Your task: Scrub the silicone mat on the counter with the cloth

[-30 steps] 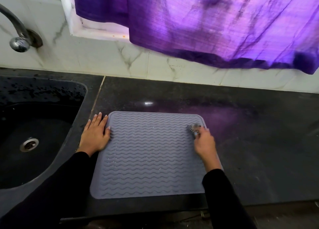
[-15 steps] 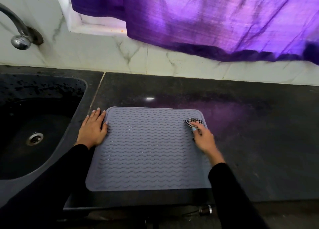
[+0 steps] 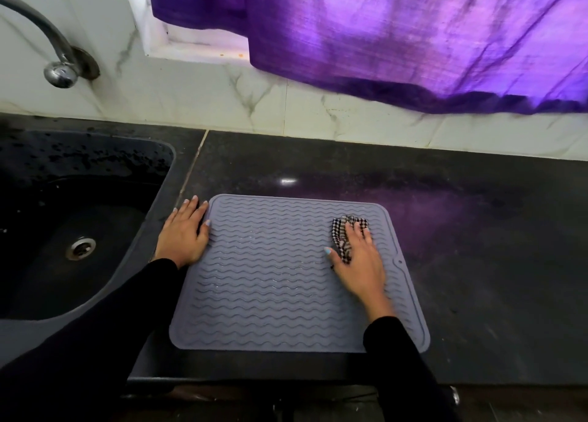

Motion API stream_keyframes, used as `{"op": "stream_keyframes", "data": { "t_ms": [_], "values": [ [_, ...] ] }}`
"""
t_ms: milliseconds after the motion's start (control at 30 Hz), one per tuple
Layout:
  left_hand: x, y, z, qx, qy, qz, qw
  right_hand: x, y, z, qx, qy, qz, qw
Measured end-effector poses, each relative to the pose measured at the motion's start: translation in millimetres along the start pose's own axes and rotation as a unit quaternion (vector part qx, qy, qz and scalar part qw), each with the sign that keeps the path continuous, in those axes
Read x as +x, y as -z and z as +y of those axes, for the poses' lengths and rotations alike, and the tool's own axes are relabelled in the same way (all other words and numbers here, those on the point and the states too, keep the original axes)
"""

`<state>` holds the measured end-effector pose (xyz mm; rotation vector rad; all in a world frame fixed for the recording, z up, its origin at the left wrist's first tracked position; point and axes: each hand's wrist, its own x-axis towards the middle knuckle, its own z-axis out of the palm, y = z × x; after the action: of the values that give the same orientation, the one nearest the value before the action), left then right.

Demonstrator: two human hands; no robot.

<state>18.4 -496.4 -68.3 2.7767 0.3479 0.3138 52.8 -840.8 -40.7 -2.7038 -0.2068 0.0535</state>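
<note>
Writing or brand marks we can read nowhere: not on the silicone mat (image 3: 280,281), not on the cloth (image 3: 343,235); the mat shows only wavy ridges and a small raised tab at its right rim. We find the mat flat on the dark counter (image 3: 477,262), just right of the sink (image 3: 63,230); the checked cloth lies crumpled on the mat's far right part, under and just beyond the fingers of our right hand (image 3: 359,259). Those fingers lie spread and nearly straight, pressing the cloth down, thumb out to the left on bare ridges. Our left hand (image 3: 184,233) rests flat, fingers straight and close together, their tips past the mat's far left corner, the thumb touching its left edge. Against half a second ago, the right hand has flattened; then it was bunched round the cloth nearer the far right corner, and the cloth now shows more at the fingertips. The left hand has stayed put. Behind, a tap (image 3: 57,61) and a purple curtain (image 3: 397,39) hang before the tiled wall.
</note>
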Motion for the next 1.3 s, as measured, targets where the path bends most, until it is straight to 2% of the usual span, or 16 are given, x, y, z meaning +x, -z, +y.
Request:
{"op": "stream_keyframes", "data": {
  "t_ms": [133,233,333,367,400,533,600,667,733,933,1033,1100,1167,1200,1233,1300],
  "values": [
    [-0.3,1.0,1.0,0.003,-0.002,0.002,1.0,1.0,4.5,2.3,0.09,-0.009,0.029,0.995],
    [-0.6,0.2,0.8,0.009,0.001,-0.003,1.0,4.7,4.4,-1.1,0.2,-0.092,0.091,0.971],
    [0.2,1.1,1.7,0.009,0.003,-0.003,1.0,15.7,15.9,-18.4,0.458,-0.202,0.141,0.854],
    [0.0,1.4,1.9,0.01,0.003,-0.006,1.0,18.6,18.8,-25.0,0.499,-0.207,0.148,0.828],
    [-0.4,1.5,2.6,0.012,0.003,-0.008,1.0,19.9,20.9,-33.6,0.493,-0.19,0.145,0.836],
    [-1.1,2.7,3.2,0.012,0.003,-0.007,1.0,15.4,6.6,-81.5,0.345,-0.045,0.078,0.934],
    [-1.0,2.6,2.9,0.016,0.001,-0.007,1.0,12.0,-19.8,-94.7,0.205,0.035,0.019,0.978],
    [-0.4,1.7,1.8,0.02,0.0,-0.009,1.0,5.4,-43.1,-100.1,0.048,0.096,0.017,0.994],
    [-0.6,0.5,1.2,0.025,-0.002,-0.006,1.0,0.9,-49.3,-101.2,0.004,0.119,0.053,0.991],
    [-0.5,-0.9,0.6,0.043,0.0,-0.011,0.999,11.1,-41.4,-94.9,0.031,0.128,0.013,0.991],
    [-0.7,-0.7,1.1,0.046,0.002,-0.018,0.999,16.8,-24.7,-92.9,0.143,0.099,-0.028,0.984],
    [0.4,0.2,1.8,0.044,0.006,-0.025,0.999,27.5,-15.1,-93.4,0.343,-0.003,-0.052,0.938],
    [0.4,1.2,2.3,0.043,0.009,-0.028,0.999,39.9,-7.2,-95.9,0.536,-0.127,-0.013,0.834],
    [0.2,1.6,2.5,0.043,0.009,-0.027,0.999,43.3,-5.6,-99.6,0.564,-0.156,0.005,0.811],
    [0.1,1.5,2.9,0.041,0.009,-0.025,0.999,43.2,-5.3,-106.3,0.541,-0.15,0.012,0.828],
    [-0.5,1.9,2.9,0.039,0.01,-0.024,0.999,35.2,-10.4,-125.7,0.442,-0.062,0.009,0.895]
  ]
}}
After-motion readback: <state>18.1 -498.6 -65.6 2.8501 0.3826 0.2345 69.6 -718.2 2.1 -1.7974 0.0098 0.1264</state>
